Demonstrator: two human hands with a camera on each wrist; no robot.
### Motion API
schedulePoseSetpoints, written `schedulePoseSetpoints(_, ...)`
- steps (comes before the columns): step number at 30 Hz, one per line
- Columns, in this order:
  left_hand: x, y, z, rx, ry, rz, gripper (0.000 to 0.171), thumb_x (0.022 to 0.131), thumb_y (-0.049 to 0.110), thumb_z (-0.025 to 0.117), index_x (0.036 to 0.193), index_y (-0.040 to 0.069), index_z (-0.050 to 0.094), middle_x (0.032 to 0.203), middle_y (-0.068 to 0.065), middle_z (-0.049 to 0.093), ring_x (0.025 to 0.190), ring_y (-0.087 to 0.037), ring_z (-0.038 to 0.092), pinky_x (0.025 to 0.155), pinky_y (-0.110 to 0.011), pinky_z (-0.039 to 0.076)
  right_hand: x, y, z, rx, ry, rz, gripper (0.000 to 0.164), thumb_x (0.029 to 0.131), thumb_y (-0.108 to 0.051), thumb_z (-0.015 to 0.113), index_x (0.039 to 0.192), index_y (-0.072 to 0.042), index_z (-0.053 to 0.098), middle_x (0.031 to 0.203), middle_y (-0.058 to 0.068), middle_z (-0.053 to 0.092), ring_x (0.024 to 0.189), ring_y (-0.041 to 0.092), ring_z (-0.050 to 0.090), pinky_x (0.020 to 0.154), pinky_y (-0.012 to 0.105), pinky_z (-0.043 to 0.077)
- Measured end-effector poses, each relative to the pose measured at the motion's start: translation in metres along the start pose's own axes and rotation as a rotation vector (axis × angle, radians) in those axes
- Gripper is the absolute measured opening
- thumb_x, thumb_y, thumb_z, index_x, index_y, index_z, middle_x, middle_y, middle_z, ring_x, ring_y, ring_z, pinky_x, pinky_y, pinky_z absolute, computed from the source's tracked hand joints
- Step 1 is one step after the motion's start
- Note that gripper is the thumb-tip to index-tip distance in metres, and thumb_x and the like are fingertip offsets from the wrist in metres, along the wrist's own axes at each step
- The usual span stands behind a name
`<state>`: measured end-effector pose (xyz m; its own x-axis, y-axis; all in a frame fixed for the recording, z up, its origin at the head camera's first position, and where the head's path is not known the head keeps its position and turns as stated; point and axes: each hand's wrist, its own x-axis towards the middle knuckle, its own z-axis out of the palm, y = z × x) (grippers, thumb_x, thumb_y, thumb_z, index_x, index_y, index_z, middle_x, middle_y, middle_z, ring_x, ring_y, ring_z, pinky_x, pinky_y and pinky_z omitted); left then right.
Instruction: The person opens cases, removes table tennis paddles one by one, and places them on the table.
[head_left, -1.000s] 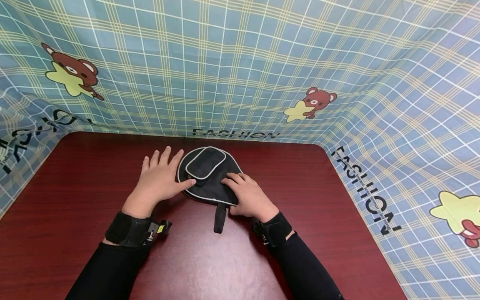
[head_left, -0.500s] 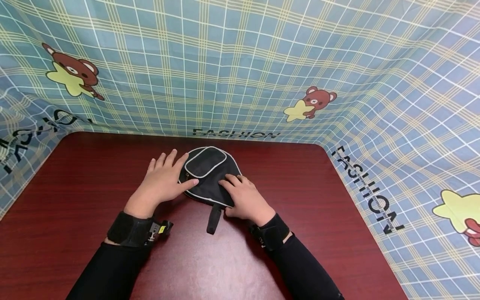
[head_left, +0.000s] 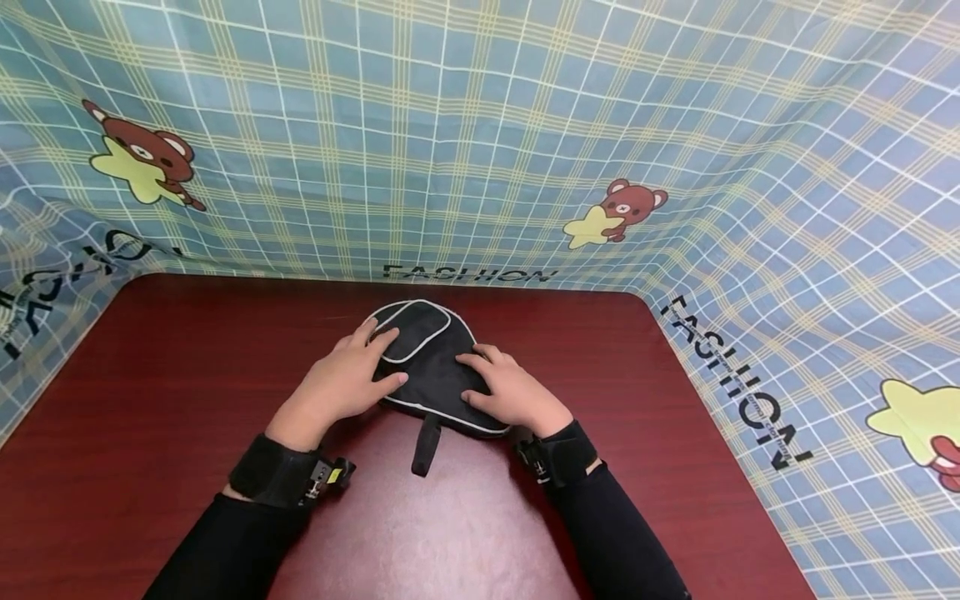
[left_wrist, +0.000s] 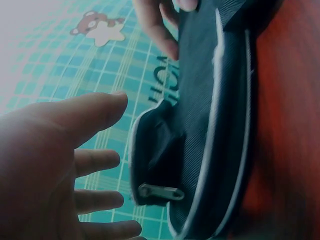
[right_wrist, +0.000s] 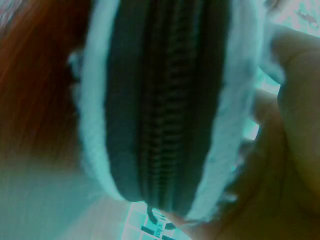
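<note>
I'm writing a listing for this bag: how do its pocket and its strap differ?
The pocket is broad with rounded corners; the strap is narrow and fairly straight. White trim edges the pocket, while the strap shows none. The pocket sits on the upper face of the bag, whereas the strap sticks out from the edge facing the person. Both are black and attached to the bag.

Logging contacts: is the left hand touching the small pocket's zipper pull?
Apart: the left wrist view shows checked cloth in the gap between the left hand and the zipper pull.
</note>
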<state>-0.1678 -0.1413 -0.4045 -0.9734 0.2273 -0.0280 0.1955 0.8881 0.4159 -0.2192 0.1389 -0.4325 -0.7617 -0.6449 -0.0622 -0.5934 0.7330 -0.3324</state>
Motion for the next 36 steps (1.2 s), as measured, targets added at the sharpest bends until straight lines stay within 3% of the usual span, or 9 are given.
schedulePoseSetpoints(8, 0.005, 0.002, 0.016, -0.092, -0.029, 0.043, 0.072, 0.097, 0.048, 0.062, 0.156, 0.014, 0.038, 0.163, -0.024, 0.018, 0.148, -0.052, 0.017, 0.109, -0.069, 0.031, 0.001, -0.001, 0.002, 0.034, -0.008, 0.019, 0.062, 0.098, -0.037, 0.062, 0.154, -0.022, 0.04, 0.157, 0.011, 0.035, 0.142, 0.032, 0.04, 0.111, 0.044, 0.041)
schedulePoseSetpoints(25, 0.01, -0.001, 0.022, -0.134, -0.032, 0.047, 0.076, 0.094, 0.042, 0.068, 0.156, 0.014, 0.035, 0.163, -0.023, 0.015, 0.144, -0.055, 0.026, 0.105, -0.067, 0.038, 0.002, -0.003, 0.003, -0.014, 0.02, 0.013, 0.061, 0.096, -0.039, 0.065, 0.15, -0.019, 0.045, 0.151, 0.01, 0.042, 0.133, 0.033, 0.048, 0.107, 0.042, 0.044)
schedulePoseSetpoints(36, 0.016, -0.005, 0.028, -0.154, -0.014, 0.062, 0.076, 0.093, 0.04, 0.07, 0.156, 0.016, 0.034, 0.164, -0.022, 0.013, 0.144, -0.053, 0.025, 0.104, -0.066, 0.039, 0.0, -0.011, 0.002, -0.076, 0.03, 0.032, 0.062, 0.094, -0.044, 0.067, 0.147, -0.018, 0.048, 0.144, 0.011, 0.047, 0.12, 0.031, 0.055, 0.099, 0.041, 0.049)
